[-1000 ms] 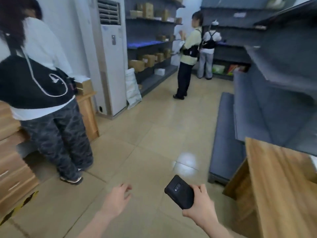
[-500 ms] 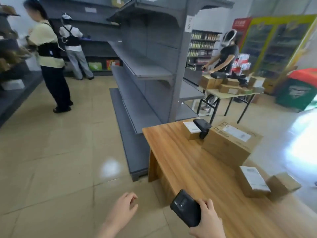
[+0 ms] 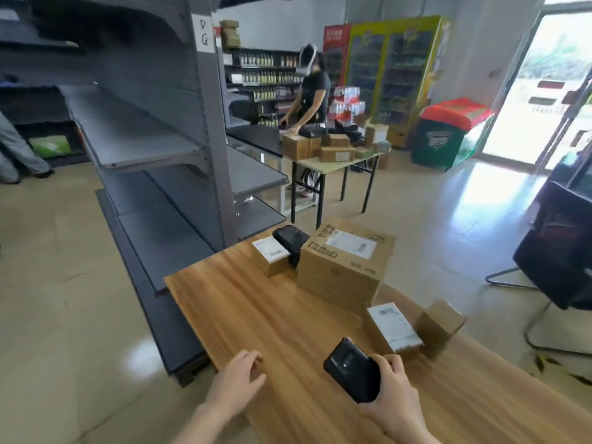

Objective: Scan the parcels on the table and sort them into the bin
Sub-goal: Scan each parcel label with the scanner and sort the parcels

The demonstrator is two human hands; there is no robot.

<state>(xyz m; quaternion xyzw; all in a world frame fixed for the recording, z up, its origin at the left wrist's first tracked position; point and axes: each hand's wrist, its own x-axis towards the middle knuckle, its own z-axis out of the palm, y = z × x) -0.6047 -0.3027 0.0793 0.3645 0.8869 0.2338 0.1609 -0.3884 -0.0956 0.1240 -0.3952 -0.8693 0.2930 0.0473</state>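
The right hand grips the scanner; the left hand is relaxed and empty. Small parcels lie just in front of the big box. Aimed off-label, the scan may fail.

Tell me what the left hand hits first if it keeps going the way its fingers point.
Probably the big cardboard box. The left hand is open at the near edge of the table, fingers aimed forward and right over bare wood; its height is hard to judge.
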